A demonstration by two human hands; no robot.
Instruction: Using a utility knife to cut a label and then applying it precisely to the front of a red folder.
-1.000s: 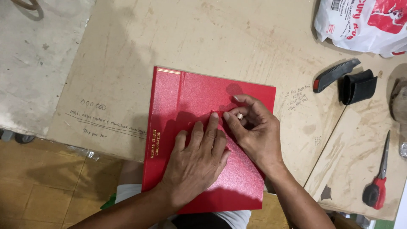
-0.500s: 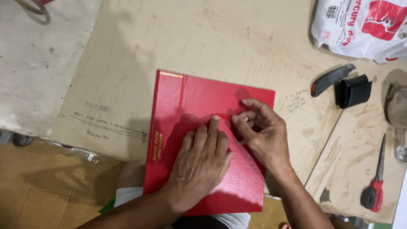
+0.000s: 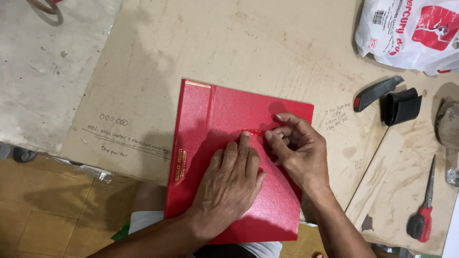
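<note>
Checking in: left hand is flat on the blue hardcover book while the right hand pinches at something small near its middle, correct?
Not quite: the book is red, not blue, as the head view shows. The rest holds: the left hand lies flat on its cover and the right hand pinches something small near its middle.

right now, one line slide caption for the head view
Left hand presses flat on a red hardcover book while the right hand pinches a small red strip at its cover.

workshop: worn scribbled board worktop (image 3: 248, 52), utility knife (image 3: 377, 92), red-handled tool (image 3: 423, 210), bound red book (image 3: 229, 157).
</note>
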